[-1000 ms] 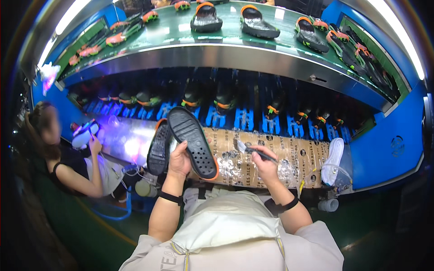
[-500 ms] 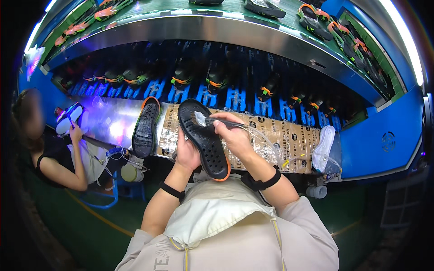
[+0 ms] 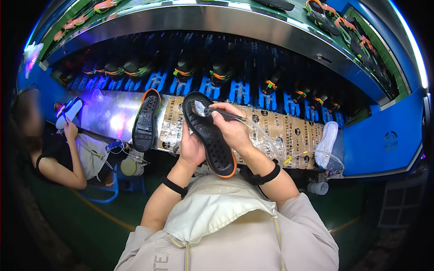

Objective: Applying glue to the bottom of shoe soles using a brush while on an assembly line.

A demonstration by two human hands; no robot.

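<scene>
A black shoe sole [image 3: 211, 140] with an orange rim at its near end is tilted up in front of me. My left hand [image 3: 192, 147] holds it from the left and underneath, its fingers partly hidden behind the sole. In my right hand [image 3: 231, 128] is a brush [image 3: 200, 108] with a dark handle and a whitish head, gripped between thumb and fingers. The brush head touches the inner face of the sole near the far end. From the handle a clear tube [image 3: 266, 137] runs right. A wet-looking patch shows beside the brush head.
Left of my hands, another black sole [image 3: 146, 119] lies on the bench [image 3: 169, 119], partly covered in printed brown paper. A white sole [image 3: 326, 144] lies right. Beyond, shoes sit on blue holders [image 3: 239, 92] under a metal-edged shelf [image 3: 203, 25]. A co-worker [image 3: 58, 153] holds a sole at left.
The sole in my left hand has shifted slightly away from me and to the right. The brush head has moved farther toward the sole's far end.
</scene>
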